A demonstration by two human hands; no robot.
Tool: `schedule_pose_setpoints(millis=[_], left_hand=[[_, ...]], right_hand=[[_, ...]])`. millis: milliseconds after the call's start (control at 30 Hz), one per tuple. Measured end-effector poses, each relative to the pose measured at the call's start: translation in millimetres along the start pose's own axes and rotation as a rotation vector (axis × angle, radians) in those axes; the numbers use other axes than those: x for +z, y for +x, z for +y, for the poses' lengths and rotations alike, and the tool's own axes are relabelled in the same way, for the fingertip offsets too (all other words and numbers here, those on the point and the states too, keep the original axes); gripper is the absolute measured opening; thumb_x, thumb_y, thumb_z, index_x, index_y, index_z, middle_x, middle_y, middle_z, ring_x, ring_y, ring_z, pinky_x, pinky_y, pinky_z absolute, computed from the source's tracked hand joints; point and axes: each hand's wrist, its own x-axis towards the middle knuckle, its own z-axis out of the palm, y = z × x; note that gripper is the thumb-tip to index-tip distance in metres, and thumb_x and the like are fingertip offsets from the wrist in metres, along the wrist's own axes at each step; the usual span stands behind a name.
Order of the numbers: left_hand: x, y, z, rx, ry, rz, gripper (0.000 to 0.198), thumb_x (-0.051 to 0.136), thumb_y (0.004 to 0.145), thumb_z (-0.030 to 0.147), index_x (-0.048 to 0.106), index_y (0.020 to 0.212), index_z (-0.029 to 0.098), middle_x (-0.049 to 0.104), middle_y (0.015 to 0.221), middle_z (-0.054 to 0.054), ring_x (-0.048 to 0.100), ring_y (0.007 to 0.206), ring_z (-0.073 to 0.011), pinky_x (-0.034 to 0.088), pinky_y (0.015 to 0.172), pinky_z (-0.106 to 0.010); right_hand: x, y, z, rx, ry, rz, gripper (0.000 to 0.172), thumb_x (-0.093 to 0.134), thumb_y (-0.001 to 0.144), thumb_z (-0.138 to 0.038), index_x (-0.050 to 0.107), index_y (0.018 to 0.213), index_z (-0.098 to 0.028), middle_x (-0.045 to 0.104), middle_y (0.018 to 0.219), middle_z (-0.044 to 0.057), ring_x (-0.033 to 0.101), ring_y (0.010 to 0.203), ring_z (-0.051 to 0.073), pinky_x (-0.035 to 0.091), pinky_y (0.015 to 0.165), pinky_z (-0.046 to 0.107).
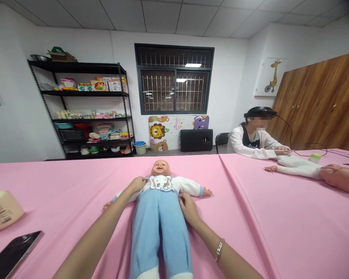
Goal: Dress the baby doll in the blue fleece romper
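Observation:
A baby doll [161, 168] lies on its back on the pink-covered table, head away from me and arms spread. It wears a white long-sleeved top under light blue overalls [145, 221] with an elephant face on the bib [160, 183]. My left hand [137, 185] is closed at the doll's shoulder on the left of the view, pinching the overalls by the strap. Lower down on the other side, my right hand [189, 208] has its fingers curled against the overalls' side edge near the waist. Its fingertips are partly hidden.
A lotion bottle [2, 211] and a phone [16, 254] lie at the left. Across the pink table [235, 240], at the right, a person [251, 139] in a headset handles a second doll [305, 169]. A black shelf [84, 93] stands behind.

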Motion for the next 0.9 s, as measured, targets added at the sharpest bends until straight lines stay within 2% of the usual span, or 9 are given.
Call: schedule_pose_setpoints(millis=[133, 267, 400, 467, 567, 633, 700, 800, 900], left_hand=[[-15.8, -14.3, -0.6, 0.105, -0.153, -0.195, 0.027, 0.051, 0.071, 0.035, 0.069, 0.081, 0.017, 0.070, 0.088, -0.003, 0.061, 0.079, -0.0214, 0.044, 0.067, -0.024], [-22.2, -29.0, 3.8, 0.096, -0.182, -0.194, 0.039, 0.040, 0.080, 0.042, 0.068, 0.091, 0.017, 0.069, 0.098, -0.003, 0.060, 0.086, -0.0213, 0.045, 0.072, -0.025], [-17.3, -36.0, 18.2, 0.012, -0.067, -0.030, 0.030, 0.047, 0.078, 0.038, 0.067, 0.075, 0.016, 0.068, 0.089, -0.009, 0.059, 0.088, -0.0268, 0.043, 0.078, -0.032], [-12.0, -42.0, 31.0, -0.009, -0.018, 0.145, 0.028, 0.043, 0.082, 0.034, 0.064, 0.085, 0.015, 0.064, 0.099, -0.012, 0.055, 0.098, -0.0280, 0.038, 0.086, -0.037], [0.7, -59.8, 49.6, 0.099, -0.054, 0.359, 0.031, 0.035, 0.087, 0.035, 0.055, 0.101, 0.017, 0.059, 0.106, -0.010, 0.054, 0.097, -0.0226, 0.038, 0.086, -0.033], [9.8, -75.3, 54.8, 0.172, -0.099, 0.375, 0.031, 0.039, 0.087, 0.042, 0.053, 0.099, 0.017, 0.060, 0.099, -0.008, 0.056, 0.090, -0.0209, 0.041, 0.079, -0.030], [15.5, -89.3, 52.2, 0.135, -0.121, 0.313, 0.034, 0.041, 0.085, 0.048, 0.054, 0.089, 0.017, 0.060, 0.086, -0.005, 0.056, 0.081, -0.0210, 0.041, 0.072, -0.029], [15.6, -101.5, 39.8, 0.073, -0.194, 0.188, 0.041, 0.040, 0.083, 0.055, 0.051, 0.068, 0.018, 0.055, 0.066, -0.001, 0.052, 0.066, -0.0184, 0.037, 0.060, -0.027], [15.7, -105.6, 28.8, 0.066, -0.342, 0.219, 0.042, 0.037, 0.083, 0.055, 0.049, 0.067, 0.018, 0.054, 0.066, 0.001, 0.050, 0.064, -0.0164, 0.038, 0.058, -0.025]], right_hand=[[-0.6, -1.5, -2.2, 0.009, 0.014, -0.005, 0.019, 0.036, 0.081, -0.029, 0.051, 0.080, -0.018, 0.056, 0.083, 0.006, 0.052, 0.081, 0.021, 0.040, 0.073, 0.032], [0.4, -1.4, -3.1, 0.012, 0.016, -0.006, 0.021, 0.036, 0.081, -0.031, 0.052, 0.080, -0.017, 0.057, 0.084, 0.007, 0.053, 0.082, 0.022, 0.040, 0.073, 0.032], [0.7, -1.0, -3.3, 0.010, 0.014, -0.005, 0.023, 0.036, 0.081, -0.034, 0.053, 0.080, -0.017, 0.058, 0.084, 0.008, 0.053, 0.081, 0.023, 0.040, 0.073, 0.033], [0.5, -1.4, -3.3, 0.011, 0.017, 0.000, 0.025, 0.037, 0.081, -0.036, 0.053, 0.080, -0.017, 0.059, 0.084, 0.008, 0.054, 0.081, 0.022, 0.041, 0.073, 0.032], [0.7, -2.8, -2.9, 0.014, 0.070, 0.036, 0.028, 0.037, 0.082, -0.040, 0.054, 0.087, -0.017, 0.061, 0.090, 0.009, 0.056, 0.083, 0.022, 0.042, 0.074, 0.031], [1.1, -3.5, -2.1, 0.032, 0.143, 0.062, 0.034, 0.038, 0.083, -0.043, 0.052, 0.098, -0.016, 0.061, 0.096, 0.010, 0.056, 0.086, 0.021, 0.043, 0.076, 0.031], [0.8, -2.7, -1.4, 0.062, 0.215, 0.057, 0.040, 0.039, 0.083, -0.048, 0.052, 0.102, -0.015, 0.062, 0.098, 0.010, 0.057, 0.088, 0.021, 0.043, 0.077, 0.031], [-3.7, 2.8, -4.0, 0.082, 0.303, -0.004, 0.044, 0.045, 0.078, -0.056, 0.057, 0.078, -0.015, 0.062, 0.076, 0.006, 0.055, 0.073, 0.019, 0.042, 0.065, 0.029], [-13.4, 11.9, -13.1, 0.070, 0.424, -0.035, 0.047, 0.053, 0.070, -0.062, 0.047, 0.058, -0.016, 0.046, 0.053, -0.001, 0.041, 0.055, 0.013, 0.032, 0.051, 0.024]])
